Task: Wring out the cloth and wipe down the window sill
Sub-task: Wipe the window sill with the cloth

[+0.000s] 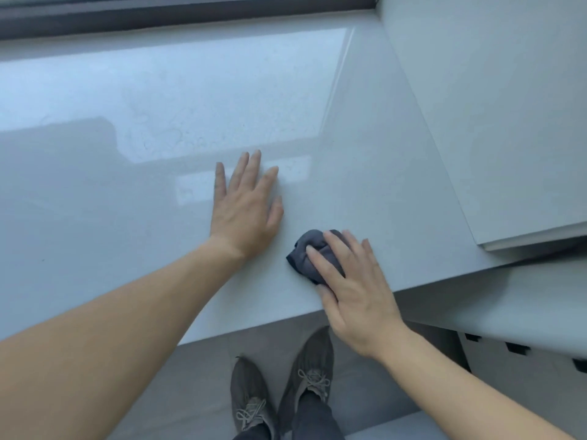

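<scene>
A person is leaning over a glossy pale window sill [127,201], standing with both dark laced shoes [313,373] on the grey floor [197,376] below its near edge. The right hand [355,290] is pressing a bunched dark grey cloth [305,258] against the sill close to that edge, its fingers [320,257] lying straight and slightly parted over the top of the wad, the thumb running along its near side. The left hand [244,211] is resting flat on the bare sill just beside the cloth and apart from it, palm down, fingers spread and pointing toward the dark window frame [158,17] at the far side. A pale wall panel [492,106] is bounding the sill on the right
</scene>
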{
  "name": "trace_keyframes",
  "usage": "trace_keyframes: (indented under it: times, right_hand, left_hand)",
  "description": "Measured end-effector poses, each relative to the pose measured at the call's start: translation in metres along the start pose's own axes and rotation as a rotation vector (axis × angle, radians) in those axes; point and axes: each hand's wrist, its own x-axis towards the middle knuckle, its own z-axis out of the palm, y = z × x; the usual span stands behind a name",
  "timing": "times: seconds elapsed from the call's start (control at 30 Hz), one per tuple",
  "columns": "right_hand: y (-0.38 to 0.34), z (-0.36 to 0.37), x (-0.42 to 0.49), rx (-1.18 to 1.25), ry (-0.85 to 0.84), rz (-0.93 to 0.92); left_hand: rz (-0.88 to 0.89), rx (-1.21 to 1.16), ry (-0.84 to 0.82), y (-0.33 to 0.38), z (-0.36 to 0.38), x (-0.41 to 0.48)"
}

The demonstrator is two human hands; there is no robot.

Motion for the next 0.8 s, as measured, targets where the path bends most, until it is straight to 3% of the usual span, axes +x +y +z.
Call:
trace_keyframes:
  times: [0.07,0.2,0.27,0.47,0.67,0.73,0.8]
  right_hand:
    - [0.024,-0.009,0.002,-0.036,-0.03,-0.067]
    - [0.073,-0.031,0.028,-0.047,0.098,0.314]
    - [0.07,-0.031,0.028,-0.037,0.147,0.397]
    - [0.072,-0.026,0.002,-0.053,-0.028,0.0]
    - [0.105,-0.045,0.106,-0.017,0.138,0.486]
    - [0.085,-0.035,0.118,-0.035,0.131,0.412]
    - [0.072,-0.028,0.116,-0.055,0.064,0.225]
  left_hand:
    - [-0.061,-0.02,-0.036,0.012,0.008,0.001]
    - [-0.109,0.041,-0.057,0.015,0.015,0.001]
    - [-0.106,0.039,-0.062,0.015,0.014,0.0]
    - [-0.125,0.019,-0.068,0.018,0.01,0.001]
    - [-0.175,0.052,0.051,0.021,0.002,0.024]
    - [-0.21,0.023,0.048,0.019,0.002,0.036]
    - [-0.215,0.027,0.012,0.017,0.005,0.039]
